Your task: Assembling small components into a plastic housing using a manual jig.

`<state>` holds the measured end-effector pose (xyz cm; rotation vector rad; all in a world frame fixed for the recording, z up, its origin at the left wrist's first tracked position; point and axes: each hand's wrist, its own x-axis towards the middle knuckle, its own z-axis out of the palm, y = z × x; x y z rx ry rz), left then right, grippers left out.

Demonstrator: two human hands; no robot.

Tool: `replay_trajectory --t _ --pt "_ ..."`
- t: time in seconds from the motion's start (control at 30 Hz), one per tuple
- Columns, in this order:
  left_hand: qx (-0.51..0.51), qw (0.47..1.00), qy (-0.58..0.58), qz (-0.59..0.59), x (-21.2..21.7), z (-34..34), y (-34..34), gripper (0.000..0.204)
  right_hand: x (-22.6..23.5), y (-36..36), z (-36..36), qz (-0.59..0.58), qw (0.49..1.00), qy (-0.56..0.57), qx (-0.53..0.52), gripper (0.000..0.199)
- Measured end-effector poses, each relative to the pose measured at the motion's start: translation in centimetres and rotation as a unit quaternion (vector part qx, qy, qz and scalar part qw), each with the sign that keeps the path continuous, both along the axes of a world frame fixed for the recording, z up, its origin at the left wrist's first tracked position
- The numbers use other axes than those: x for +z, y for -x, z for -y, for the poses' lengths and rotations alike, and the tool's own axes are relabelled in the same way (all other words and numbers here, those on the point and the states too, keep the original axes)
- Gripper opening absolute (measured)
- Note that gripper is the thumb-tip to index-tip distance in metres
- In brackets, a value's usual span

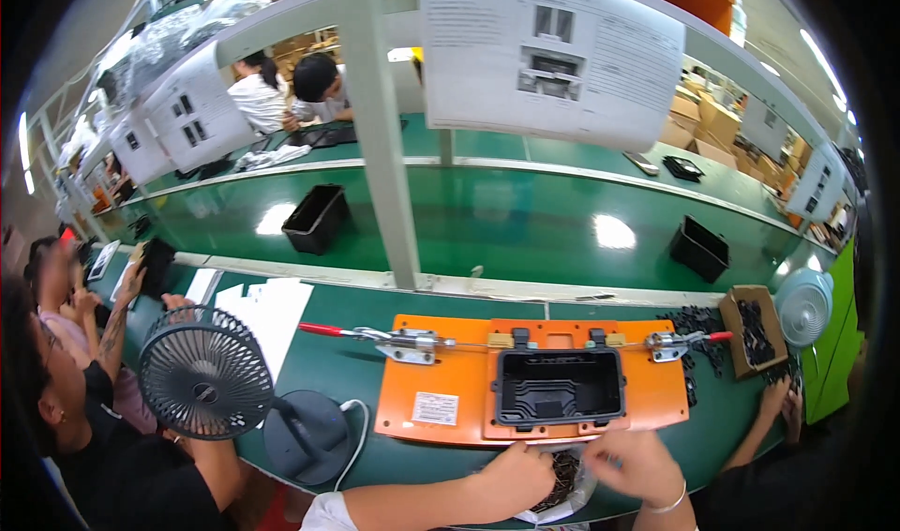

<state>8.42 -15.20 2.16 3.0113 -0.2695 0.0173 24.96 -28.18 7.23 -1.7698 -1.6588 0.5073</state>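
Reaching into a clear plastic bag (562,489) at 6 o'clock, both of the person's hands work at the near edge of the green bench (328,353). The bag lies open and crumpled, its rim pale and glossy, and holds a dark heap of small black parts too fine to tell apart. The left hand (520,475) rests curled on the bag's left side, fingers bent down over the opening; whether it grips a part cannot be told. The right hand (637,463), with a thin bracelet at the wrist, sits on the bag's right side with fingers pinched together near the rim, though what they hold is hidden.

Just beyond the bag, toward 12 o'clock, lies an orange fixture plate (441,381) with a black rectangular housing (560,386) seated in its middle, open side up, ribs showing inside. Two toggle clamps with red handles, one at 9 o'clock (394,339) and one at 3 o'clock (680,342), flank the housing. A dark desk fan (206,372) stands at 8 o'clock. A cardboard box (750,329) of black parts sits at 3 o'clock, beside a white fan (804,306). Another person's hand (778,400) rests near that box.
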Motion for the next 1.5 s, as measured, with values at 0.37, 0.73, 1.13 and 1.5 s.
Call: replay_trajectory --t 0.37,0.73,1.13,1.5 --pt "0.065 0.911 0.320 0.252 5.2 -7.1 -0.1 0.012 -2.2 -8.9 -7.0 0.156 0.952 -0.166 -0.205 0.013" --pt "0.277 0.835 0.258 0.399 2.4 -12.1 -1.4 0.012 -2.1 -8.7 -6.2 0.157 0.960 -0.165 -0.163 0.021" --pt "0.303 0.865 0.117 0.381 1.1 -12.0 -2.2 0.008 -1.4 -9.9 -2.4 0.115 0.939 -0.231 -0.227 0.022" --pt "0.261 0.895 0.081 0.352 1.2 -11.4 -2.2 0.029 -8.6 -23.0 3.7 -0.684 0.518 -0.324 -0.398 0.054"
